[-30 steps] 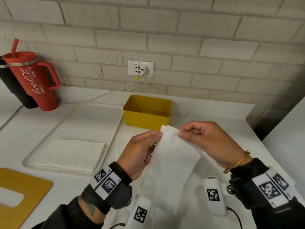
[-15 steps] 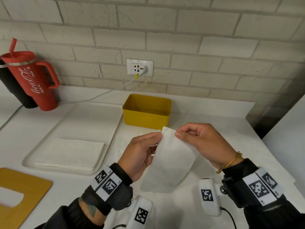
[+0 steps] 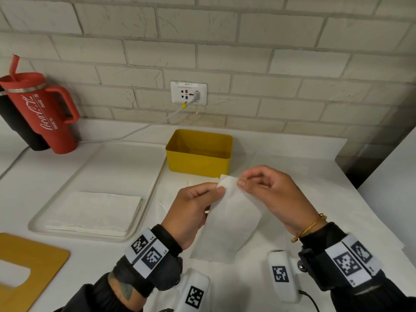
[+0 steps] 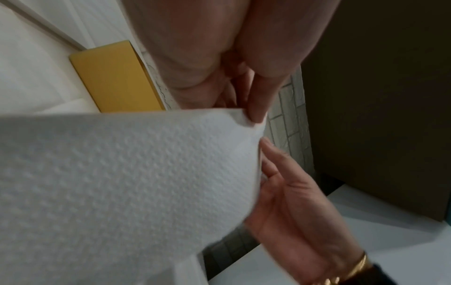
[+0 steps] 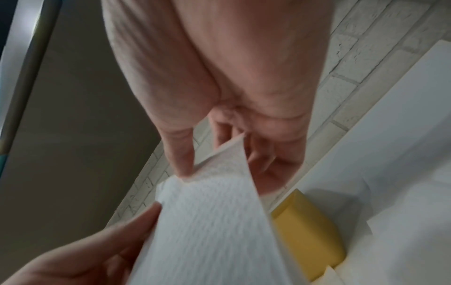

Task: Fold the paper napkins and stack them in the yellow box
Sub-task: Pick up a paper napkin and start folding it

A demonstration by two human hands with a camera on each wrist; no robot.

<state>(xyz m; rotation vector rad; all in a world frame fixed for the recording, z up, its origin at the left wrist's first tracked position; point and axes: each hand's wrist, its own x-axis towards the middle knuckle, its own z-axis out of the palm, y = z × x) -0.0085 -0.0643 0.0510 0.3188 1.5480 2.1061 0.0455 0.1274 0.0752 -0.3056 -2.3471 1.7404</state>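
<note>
A white embossed paper napkin [image 3: 229, 221] hangs folded into a long strip in front of me, held up over the counter. My left hand [image 3: 216, 190] pinches its top left corner and my right hand [image 3: 242, 182] pinches the top right corner. In the left wrist view the napkin [image 4: 122, 183] fills the lower left, with my left fingertip [image 4: 256, 115] on its edge. The right wrist view shows the napkin [image 5: 214, 221] pinched by my right fingers [image 5: 183, 164]. The yellow box [image 3: 199, 153] stands just behind the hands, open on top.
A clear tray [image 3: 94, 235] at the left holds a stack of flat white napkins [image 3: 94, 210]. A red tumbler [image 3: 39, 113] stands at the back left, a white cable [image 3: 144, 129] runs to the wall socket. A yellow board [image 3: 27, 266] lies at the front left.
The hanging napkin has become shorter, its lower end drawn up. Both hands have stayed on the top corners and moved closer together.
</note>
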